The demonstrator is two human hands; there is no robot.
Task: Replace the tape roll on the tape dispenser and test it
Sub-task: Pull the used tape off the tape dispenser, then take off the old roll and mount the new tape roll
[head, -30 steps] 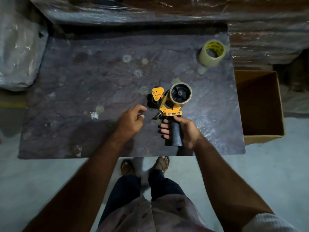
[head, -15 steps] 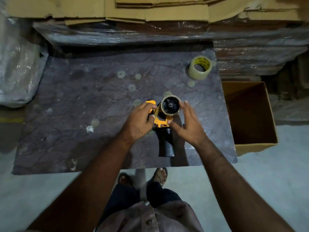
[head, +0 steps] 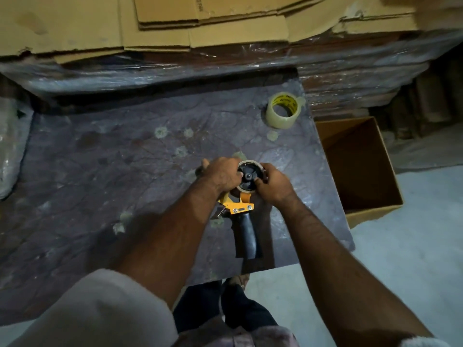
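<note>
The yellow tape dispenser (head: 239, 206) with a black handle lies flat on the dark marbled table (head: 105, 171), handle pointing toward me. A nearly spent tape core (head: 250, 164) sits on its black hub. My left hand (head: 221, 175) grips the dispenser's yellow frame on the left of the hub. My right hand (head: 271, 182) has its fingers closed on the right rim of the core. A fresh clear tape roll (head: 281, 113) with a yellow inner core stands at the table's far right corner, apart from both hands.
An open, empty cardboard box (head: 360, 204) stands on the floor right of the table. Flattened cardboard sheets (head: 175, 28) are stacked on plastic-wrapped goods behind the table. A plastic-wrapped bundle (head: 10, 146) sits at the left. My feet show under the table's near edge.
My right hand let go of the handle and moved up to the core on the hub. My left hand moved in and took hold of the frame. The dispenser now rests flat on the table.
</note>
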